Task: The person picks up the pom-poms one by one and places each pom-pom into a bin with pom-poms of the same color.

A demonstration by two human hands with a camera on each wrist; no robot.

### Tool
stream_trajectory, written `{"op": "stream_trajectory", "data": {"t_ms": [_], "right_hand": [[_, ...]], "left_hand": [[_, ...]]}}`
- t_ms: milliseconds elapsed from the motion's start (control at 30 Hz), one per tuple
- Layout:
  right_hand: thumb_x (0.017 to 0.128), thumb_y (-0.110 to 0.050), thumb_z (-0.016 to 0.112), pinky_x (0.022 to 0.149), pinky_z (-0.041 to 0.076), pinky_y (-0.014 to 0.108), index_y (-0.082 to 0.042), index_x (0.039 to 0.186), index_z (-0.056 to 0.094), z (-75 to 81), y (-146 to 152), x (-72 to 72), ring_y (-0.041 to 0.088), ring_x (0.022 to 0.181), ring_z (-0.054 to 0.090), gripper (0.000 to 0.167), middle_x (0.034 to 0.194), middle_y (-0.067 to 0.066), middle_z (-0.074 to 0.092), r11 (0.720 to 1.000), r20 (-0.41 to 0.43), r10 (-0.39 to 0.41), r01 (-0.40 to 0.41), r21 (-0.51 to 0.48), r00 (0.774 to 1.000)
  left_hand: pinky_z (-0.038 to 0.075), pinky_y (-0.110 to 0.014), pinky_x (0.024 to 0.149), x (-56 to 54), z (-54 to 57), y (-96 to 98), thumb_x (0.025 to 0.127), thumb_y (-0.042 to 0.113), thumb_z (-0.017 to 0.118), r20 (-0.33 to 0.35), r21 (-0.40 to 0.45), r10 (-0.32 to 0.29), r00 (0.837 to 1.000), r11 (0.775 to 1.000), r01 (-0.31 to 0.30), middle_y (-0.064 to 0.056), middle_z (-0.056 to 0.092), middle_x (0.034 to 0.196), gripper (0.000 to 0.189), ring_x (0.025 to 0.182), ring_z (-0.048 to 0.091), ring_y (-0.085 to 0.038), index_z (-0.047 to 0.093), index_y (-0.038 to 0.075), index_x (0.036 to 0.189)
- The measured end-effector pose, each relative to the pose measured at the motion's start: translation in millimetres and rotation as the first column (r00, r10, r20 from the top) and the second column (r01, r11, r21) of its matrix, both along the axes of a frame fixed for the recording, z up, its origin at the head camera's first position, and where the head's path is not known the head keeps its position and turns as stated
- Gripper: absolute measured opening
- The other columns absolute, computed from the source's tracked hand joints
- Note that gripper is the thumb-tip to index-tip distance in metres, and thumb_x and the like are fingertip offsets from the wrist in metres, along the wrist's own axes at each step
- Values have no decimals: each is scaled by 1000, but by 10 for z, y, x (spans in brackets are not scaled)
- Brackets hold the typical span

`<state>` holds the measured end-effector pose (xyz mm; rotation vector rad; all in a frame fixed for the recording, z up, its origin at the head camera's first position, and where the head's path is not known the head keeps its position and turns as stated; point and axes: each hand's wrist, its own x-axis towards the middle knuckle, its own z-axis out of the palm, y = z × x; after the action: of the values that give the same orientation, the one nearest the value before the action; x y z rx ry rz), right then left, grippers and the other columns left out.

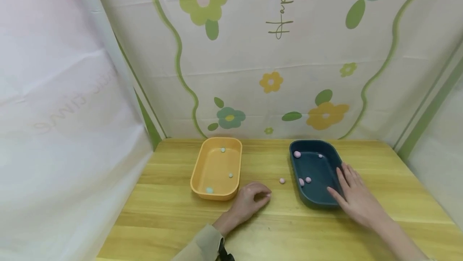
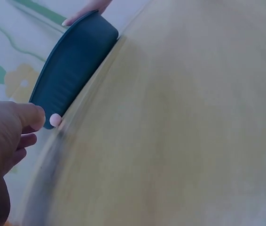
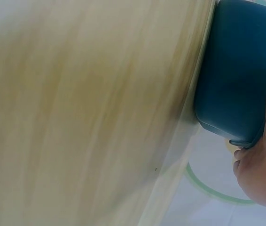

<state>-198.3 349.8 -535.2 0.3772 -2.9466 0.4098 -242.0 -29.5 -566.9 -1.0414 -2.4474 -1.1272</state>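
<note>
My left hand point(image 1: 249, 201) hovers low over the table beside the yellow tray, fingers loosely bent toward the thumb, with nothing visible between them. A small pink ball point(image 1: 282, 180) lies on the wood just beyond its fingertips; the left wrist view shows the same pink ball point(image 2: 55, 120) in front of the dark blue tray point(image 2: 76, 59). Spread fingers of my right hand point(image 1: 358, 200) rest at the right rim of the dark blue tray point(image 1: 314, 201). Inside that tray are several pink balls, one being a larger pink ball point(image 1: 297, 154).
To the left stands a yellow tray point(image 1: 217, 196) with a few pale green pieces, including a green ball point(image 1: 222, 149). A flower-printed white curtain point(image 1: 246, 60) closes off the back of the wooden table point(image 1: 162, 196), and white sheets hang at both sides.
</note>
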Motion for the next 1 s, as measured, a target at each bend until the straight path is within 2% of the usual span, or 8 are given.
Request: {"op": "stream_trajectory", "data": {"t_ms": [167, 300, 567, 767, 900, 1000], "right_hand": [[115, -45, 54, 133, -27, 31, 19, 165, 25, 23, 12, 16, 58, 168, 6, 86, 176, 44, 14, 1000, 13, -4, 4, 3, 1000], [115, -47, 53, 130, -29, 27, 22, 163, 26, 50, 5, 27, 59, 167, 9, 88, 174, 45, 15, 1000, 12, -8, 8, 13, 1000], [115, -48, 52, 130, -29, 27, 24, 161, 29, 49, -11, 29, 61, 165, 13, 88, 173, 46, 17, 1000, -6, -5, 5, 29, 1000], [116, -48, 50, 133, -26, 33, 23, 162, 27, 65, -17, 17, 61, 165, 13, 88, 174, 45, 15, 1000, 11, -6, 6, 25, 1000], [115, -49, 51, 129, -29, 26, 22, 162, 27, 78, -33, 17, 61, 165, 13, 89, 174, 45, 15, 1000, 20, -2, 1, 25, 1000], [115, -50, 51, 127, -30, 22, 21, 163, 26, 86, -40, 11, 61, 166, 14, 89, 175, 44, 15, 1000, 17, -2, 2, 24, 1000]], "left_hand": [[62, -24, 103, 22, 111, 53, 97, 11, 84, -37, 0, -18, 999, 1000, 18, -1, 85, 110, 12, 107, 79, -14, 84, 10, 109], [61, -20, 103, 18, 201, 115, 99, 12, 83, -64, -4, -31, 997, 1000, 30, 0, 85, 111, 10, 107, 79, -12, 84, 10, 109], [61, -19, 101, -43, 337, 265, 96, 10, 85, -171, 17, -47, 984, 999, 50, -2, 86, 109, 9, 104, 81, -13, 84, 10, 106], [60, -16, 100, -135, 463, 434, 98, 10, 83, -144, -4, -44, 989, 999, 44, -2, 86, 109, 9, 104, 80, -13, 84, 8, 107], [60, -16, 100, -195, 538, 548, 99, 13, 83, -163, -44, -22, 986, 999, 15, 1, 85, 108, 8, 105, 79, -12, 84, 12, 107], [60, -15, 98, -242, 595, 631, 100, 13, 82, -183, -51, -27, 983, 999, 18, 1, 85, 107, 8, 104, 79, -13, 84, 11, 107]]}}
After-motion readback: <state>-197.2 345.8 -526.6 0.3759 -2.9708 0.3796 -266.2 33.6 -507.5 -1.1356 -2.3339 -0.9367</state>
